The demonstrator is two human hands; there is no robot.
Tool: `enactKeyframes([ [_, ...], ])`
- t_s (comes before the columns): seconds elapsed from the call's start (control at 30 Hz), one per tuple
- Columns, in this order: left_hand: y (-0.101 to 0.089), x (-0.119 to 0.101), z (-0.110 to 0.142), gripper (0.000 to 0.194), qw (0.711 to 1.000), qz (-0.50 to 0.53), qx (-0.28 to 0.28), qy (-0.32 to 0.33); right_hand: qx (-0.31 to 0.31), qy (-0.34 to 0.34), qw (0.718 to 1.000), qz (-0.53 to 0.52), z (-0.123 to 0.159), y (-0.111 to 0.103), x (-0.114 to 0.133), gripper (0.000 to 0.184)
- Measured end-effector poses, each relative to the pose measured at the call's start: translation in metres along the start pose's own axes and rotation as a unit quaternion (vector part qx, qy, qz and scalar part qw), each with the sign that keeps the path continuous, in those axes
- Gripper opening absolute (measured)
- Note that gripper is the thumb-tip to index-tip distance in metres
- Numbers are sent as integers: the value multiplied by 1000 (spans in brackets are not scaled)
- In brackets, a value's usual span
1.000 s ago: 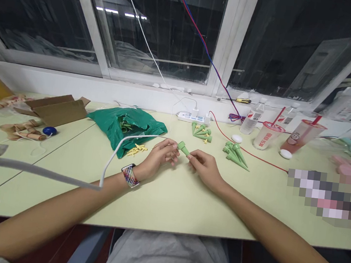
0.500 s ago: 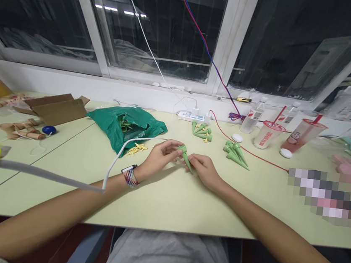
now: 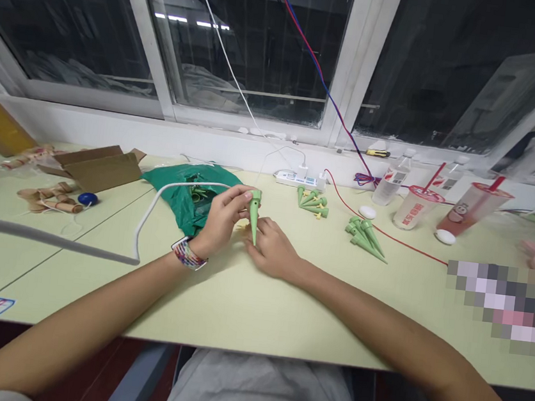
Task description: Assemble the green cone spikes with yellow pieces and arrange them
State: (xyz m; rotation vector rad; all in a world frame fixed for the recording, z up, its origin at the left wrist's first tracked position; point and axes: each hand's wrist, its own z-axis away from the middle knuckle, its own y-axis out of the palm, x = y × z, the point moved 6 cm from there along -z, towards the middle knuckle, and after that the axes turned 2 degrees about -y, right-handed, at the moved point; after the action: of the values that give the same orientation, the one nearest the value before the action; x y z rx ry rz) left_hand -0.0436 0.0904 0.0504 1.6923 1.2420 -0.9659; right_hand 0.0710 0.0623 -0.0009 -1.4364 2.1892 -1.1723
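Our right hand curls low over the tabletop, its grip too hidden to tell; just beside it, our left hand pinches a green plastic spike near its cap, tip down, the green bag beyond.

Blue ball near cardboard box

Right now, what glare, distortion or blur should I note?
Head view: light strips glare in the dark window; head view: window frames splay outward toward the top; head view: a pixelated patch hides something on the table; head view: the green spike in the left hand looks fairly sharp.
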Motion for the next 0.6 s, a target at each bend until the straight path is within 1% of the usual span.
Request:
enactKeyframes([
  [0.1,-1,-13,-3,28,1000,28,4,-9,29,6,1000,9,-25,21,-5,20],
  [0.23,-6,-19,-6,33,993,99,-24,-56,57,-21,998,3,-42,35,-6,22],
  [0.3,-9,-17,-7,33,988,130,-37,-76,69,-37,997,-1,-44,37,-4,22],
  [0.37,-11,-15,-9,31,985,145,-44,-81,73,-45,996,6,-43,37,-4,21],
  [0.5,-13,-8,-11,28,985,144,-48,-83,60,-43,997,39,-40,37,-5,24],
  [0.6,-12,-3,-11,27,986,134,-47,-87,45,-46,997,37,-40,39,-7,19],
])
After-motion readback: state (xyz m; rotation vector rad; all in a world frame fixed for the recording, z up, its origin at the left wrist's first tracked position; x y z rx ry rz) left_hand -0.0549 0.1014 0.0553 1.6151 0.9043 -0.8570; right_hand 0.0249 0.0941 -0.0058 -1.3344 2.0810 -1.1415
